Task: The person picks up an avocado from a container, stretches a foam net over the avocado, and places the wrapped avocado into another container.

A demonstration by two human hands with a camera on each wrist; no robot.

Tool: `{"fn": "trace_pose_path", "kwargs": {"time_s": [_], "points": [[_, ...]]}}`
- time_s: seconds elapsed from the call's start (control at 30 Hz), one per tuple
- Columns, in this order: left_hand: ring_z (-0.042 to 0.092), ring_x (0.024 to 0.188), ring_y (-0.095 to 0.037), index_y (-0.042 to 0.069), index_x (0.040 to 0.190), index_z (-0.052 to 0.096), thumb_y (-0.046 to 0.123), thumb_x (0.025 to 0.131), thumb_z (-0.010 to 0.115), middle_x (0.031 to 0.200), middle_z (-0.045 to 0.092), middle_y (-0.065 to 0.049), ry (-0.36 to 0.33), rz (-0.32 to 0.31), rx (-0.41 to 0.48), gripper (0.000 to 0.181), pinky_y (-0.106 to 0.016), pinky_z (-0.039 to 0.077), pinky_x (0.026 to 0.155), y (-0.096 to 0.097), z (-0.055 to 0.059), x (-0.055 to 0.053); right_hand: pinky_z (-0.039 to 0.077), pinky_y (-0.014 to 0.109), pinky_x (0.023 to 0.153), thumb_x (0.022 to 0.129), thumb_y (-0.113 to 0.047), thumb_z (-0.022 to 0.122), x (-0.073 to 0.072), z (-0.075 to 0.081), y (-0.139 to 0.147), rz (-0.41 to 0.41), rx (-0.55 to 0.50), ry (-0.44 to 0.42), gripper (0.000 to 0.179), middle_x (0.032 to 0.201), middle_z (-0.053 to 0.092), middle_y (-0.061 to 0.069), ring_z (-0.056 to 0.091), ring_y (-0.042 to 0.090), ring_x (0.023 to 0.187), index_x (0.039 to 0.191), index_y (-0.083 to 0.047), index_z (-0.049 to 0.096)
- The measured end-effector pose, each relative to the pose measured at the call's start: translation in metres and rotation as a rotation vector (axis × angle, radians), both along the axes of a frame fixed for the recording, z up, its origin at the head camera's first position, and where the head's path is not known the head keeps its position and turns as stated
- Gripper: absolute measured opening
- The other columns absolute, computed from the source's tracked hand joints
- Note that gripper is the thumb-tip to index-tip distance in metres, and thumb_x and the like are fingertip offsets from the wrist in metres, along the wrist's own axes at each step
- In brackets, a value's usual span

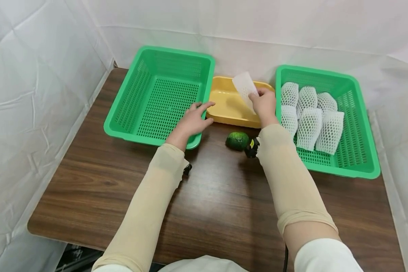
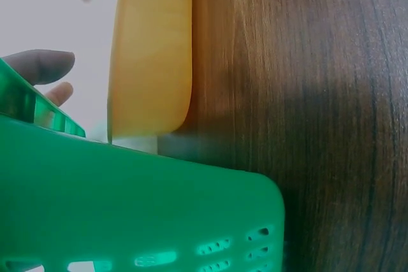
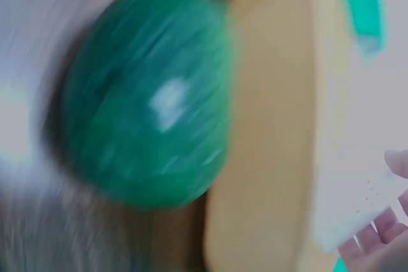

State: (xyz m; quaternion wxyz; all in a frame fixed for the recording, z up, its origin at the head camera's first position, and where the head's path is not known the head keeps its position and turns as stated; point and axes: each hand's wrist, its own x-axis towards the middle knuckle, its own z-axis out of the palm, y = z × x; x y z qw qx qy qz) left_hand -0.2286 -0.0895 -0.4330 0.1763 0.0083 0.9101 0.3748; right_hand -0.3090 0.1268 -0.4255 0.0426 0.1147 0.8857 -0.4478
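My right hand point(image 1: 264, 104) pinches a flat white foam net sleeve point(image 1: 244, 87) above the yellow tray point(image 1: 236, 121). In the right wrist view the foam sleeve point(image 3: 357, 205) hangs beside the tray's wall, the fingertips at its edge. Over the right rim of the left green basket point(image 1: 124, 109), my left hand point(image 1: 193, 120) spreads its fingers toward the tray and holds nothing. A dark green avocado point(image 1: 237, 141) lies on the table just in front of the tray, close to the right wrist; it looms large and blurred in the right wrist view.
The right green basket point(image 1: 362, 124) holds several white net-wrapped pieces point(image 1: 309, 128) in two rows. Both baskets and the tray stand along the back of the brown wooden table point(image 1: 217, 204). White sheeting point(image 1: 244, 34) closes off the back and sides.
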Motion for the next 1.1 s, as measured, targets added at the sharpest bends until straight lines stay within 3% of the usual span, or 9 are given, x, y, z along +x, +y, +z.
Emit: {"fn": "trace_pose_path", "kwargs": {"time_s": [0.2, 0.37, 0.5, 0.67, 0.77, 0.83, 0.93, 1.03, 1.1], "points": [[0.004, 0.135, -0.032, 0.038, 0.144, 0.028, 0.047, 0.091, 0.053, 0.153, 0.007, -0.008, 0.055, -0.011, -0.006, 0.059, -0.054, 0.017, 0.104, 0.003, 0.002, -0.001, 0.039, 0.026, 0.077, 0.089, -0.02, 0.064, 0.022, 0.019, -0.001, -0.106, -0.414, 0.013, 0.026, 0.095, 0.055, 0.0, 0.049, 0.011, 0.086, 0.108, -0.003, 0.062], [0.004, 0.135, -0.029, 0.038, 0.139, 0.04, 0.054, 0.087, 0.054, 0.153, 0.008, -0.001, 0.237, 0.013, -0.058, 0.056, -0.049, 0.01, 0.106, 0.005, 0.007, 0.001, 0.039, 0.029, 0.082, 0.088, -0.022, 0.066, 0.05, 0.023, 0.001, -0.075, -0.522, 0.0, 0.029, 0.1, 0.057, 0.001, 0.049, 0.013, 0.093, 0.11, -0.003, 0.062], [0.021, 0.128, -0.024, 0.032, 0.132, 0.052, 0.054, 0.088, 0.053, 0.144, 0.032, 0.002, 0.357, 0.018, -0.068, 0.049, -0.044, 0.016, 0.102, 0.012, 0.018, 0.004, 0.041, 0.027, 0.08, 0.086, -0.017, 0.067, 0.07, 0.017, -0.001, -0.068, -0.581, 0.019, 0.031, 0.099, 0.058, 0.001, 0.051, 0.012, 0.093, 0.113, -0.002, 0.062], [0.033, 0.121, -0.02, 0.022, 0.129, 0.055, 0.055, 0.087, 0.054, 0.132, 0.051, 0.004, 0.322, -0.048, 0.023, 0.054, -0.041, 0.022, 0.098, 0.025, 0.025, 0.005, 0.045, 0.026, 0.072, 0.085, -0.013, 0.069, 0.088, 0.009, -0.01, -0.045, -0.722, 0.036, 0.03, 0.093, 0.06, 0.001, 0.055, 0.013, 0.086, 0.112, -0.003, 0.062], [0.041, 0.118, -0.018, 0.017, 0.121, 0.061, 0.05, 0.088, 0.057, 0.122, 0.058, 0.004, 0.298, -0.046, 0.099, 0.047, -0.037, 0.027, 0.099, 0.028, 0.023, 0.004, 0.047, 0.024, 0.068, 0.084, -0.013, 0.069, 0.093, 0.006, -0.013, -0.042, -0.76, 0.037, 0.025, 0.091, 0.06, 0.001, 0.056, 0.012, 0.082, 0.107, -0.007, 0.062], [0.047, 0.112, -0.018, 0.013, 0.113, 0.065, 0.043, 0.089, 0.059, 0.112, 0.063, 0.002, 0.302, -0.008, 0.169, 0.038, -0.033, 0.035, 0.094, 0.027, 0.022, 0.004, 0.048, 0.024, 0.066, 0.084, -0.012, 0.069, 0.094, 0.006, -0.011, -0.07, -0.771, 0.058, 0.018, 0.088, 0.06, 0.001, 0.057, 0.012, 0.078, 0.1, -0.008, 0.064], [0.054, 0.095, -0.015, 0.011, 0.102, 0.069, 0.037, 0.088, 0.063, 0.096, 0.066, -0.001, 0.304, 0.122, 0.286, 0.03, -0.029, 0.043, 0.076, 0.021, 0.024, 0.004, 0.049, 0.023, 0.063, 0.084, -0.008, 0.068, 0.093, 0.01, -0.003, -0.156, -0.792, 0.13, 0.005, 0.082, 0.059, 0.001, 0.056, 0.011, 0.073, 0.088, -0.011, 0.065], [0.055, 0.087, -0.014, 0.011, 0.099, 0.071, 0.036, 0.084, 0.068, 0.091, 0.066, -0.001, 0.305, 0.235, 0.359, 0.03, -0.028, 0.043, 0.068, 0.015, 0.029, 0.003, 0.049, 0.023, 0.062, 0.083, -0.005, 0.068, 0.091, 0.015, 0.008, -0.217, -0.808, 0.207, 0.007, 0.08, 0.06, 0.001, 0.056, 0.011, 0.073, 0.082, -0.012, 0.066], [0.056, 0.088, -0.013, 0.012, 0.105, 0.069, 0.036, 0.082, 0.069, 0.092, 0.066, -0.001, 0.287, 0.253, 0.39, 0.033, -0.026, 0.043, 0.069, 0.015, 0.03, 0.002, 0.05, 0.025, 0.064, 0.083, -0.007, 0.068, 0.09, 0.018, 0.012, -0.197, -0.793, 0.22, 0.004, 0.081, 0.06, 0.002, 0.056, 0.011, 0.074, 0.084, -0.01, 0.067]]}}
